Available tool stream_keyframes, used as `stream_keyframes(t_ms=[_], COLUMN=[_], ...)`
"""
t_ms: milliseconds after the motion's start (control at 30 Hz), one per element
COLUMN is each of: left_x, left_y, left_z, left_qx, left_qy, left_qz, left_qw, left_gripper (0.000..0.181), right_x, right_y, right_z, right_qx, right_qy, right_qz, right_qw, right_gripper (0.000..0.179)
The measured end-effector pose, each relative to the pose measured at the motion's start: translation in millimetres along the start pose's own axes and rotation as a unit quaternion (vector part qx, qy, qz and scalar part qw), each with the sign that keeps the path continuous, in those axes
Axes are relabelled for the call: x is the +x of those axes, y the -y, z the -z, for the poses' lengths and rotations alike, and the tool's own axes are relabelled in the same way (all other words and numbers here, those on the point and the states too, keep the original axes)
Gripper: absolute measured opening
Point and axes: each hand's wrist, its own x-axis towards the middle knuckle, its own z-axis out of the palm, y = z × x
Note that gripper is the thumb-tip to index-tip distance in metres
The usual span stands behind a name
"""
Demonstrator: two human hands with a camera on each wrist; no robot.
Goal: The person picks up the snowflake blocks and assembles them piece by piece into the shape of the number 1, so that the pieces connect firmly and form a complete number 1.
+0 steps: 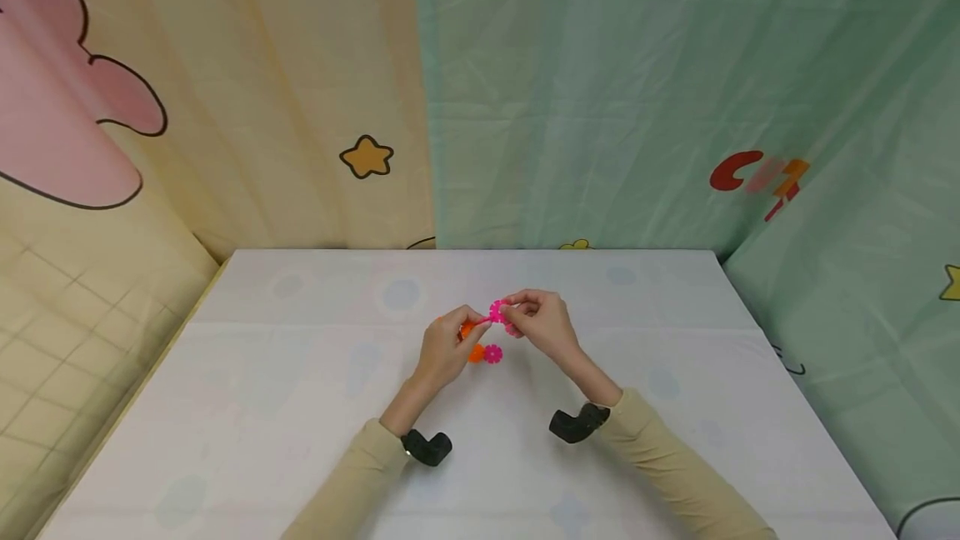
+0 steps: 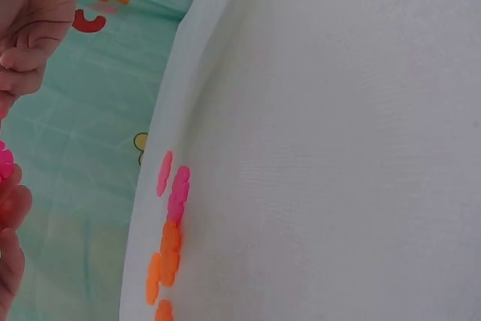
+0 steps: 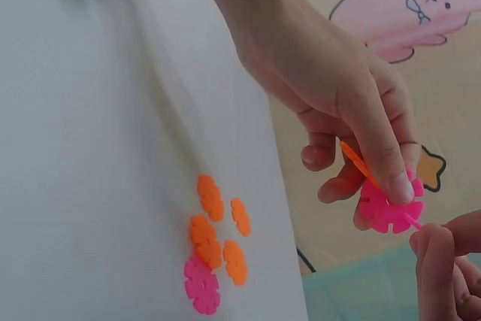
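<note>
My left hand (image 1: 442, 350) pinches a pink notched snowflake disc (image 3: 385, 210) between thumb and fingers. An orange disc (image 3: 356, 159), set at an angle to the pink one, is also in that hand. Opposite it, my right hand (image 1: 546, 327) pinches another pink disc, seen edge-on in the right wrist view and face-on as a pink disc (image 1: 496, 311) in the head view. Its edge meets the left hand's pink disc; how deeply their notches engage, I cannot tell. Both hands are held above the table.
Loose orange discs (image 3: 235, 262) and pink discs (image 3: 201, 288) lie on the white table (image 1: 300, 423) beneath the hands, some overlapping. Black cameras (image 1: 427, 447) are strapped to both wrists. Printed curtains (image 1: 525, 107) hang behind the table and along its sides.
</note>
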Motion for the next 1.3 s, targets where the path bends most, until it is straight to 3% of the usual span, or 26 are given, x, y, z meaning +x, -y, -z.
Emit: stream_keyframes(t_ms=[367, 567, 833, 1100, 1300], left_x=[0.4, -0.1, -1.5, -2.0, -0.4], left_y=[4.8, 6.6, 11.0, 12.2, 9.8], left_z=[-5.3, -0.7, 5.0, 9.6, 13.5], left_qx=[-0.038, -0.027, -0.028, -0.041, -0.051], left_qy=[-0.012, 0.008, 0.041, 0.046, 0.072], left_qz=[0.001, 0.010, 0.056, 0.060, 0.051], left_qw=[0.9992, 0.9995, 0.9972, 0.9963, 0.9949], left_gripper=[0.009, 0.010, 0.011, 0.016, 0.024], right_x=[-1.2, -0.9, 1.7, 4.3, 4.2], right_y=[-8.9, -10.9, -16.4, -20.2, -18.9], right_z=[-6.1, -6.0, -7.2, -8.1, -9.1], right_qx=[0.039, 0.031, 0.009, 0.034, 0.035], right_qy=[-0.009, -0.003, 0.027, 0.040, 0.040], right_qz=[-0.023, -0.020, -0.027, -0.052, -0.067], right_qw=[0.9989, 0.9993, 0.9992, 0.9973, 0.9963], right_gripper=[0.019, 0.026, 0.026, 0.025, 0.025])
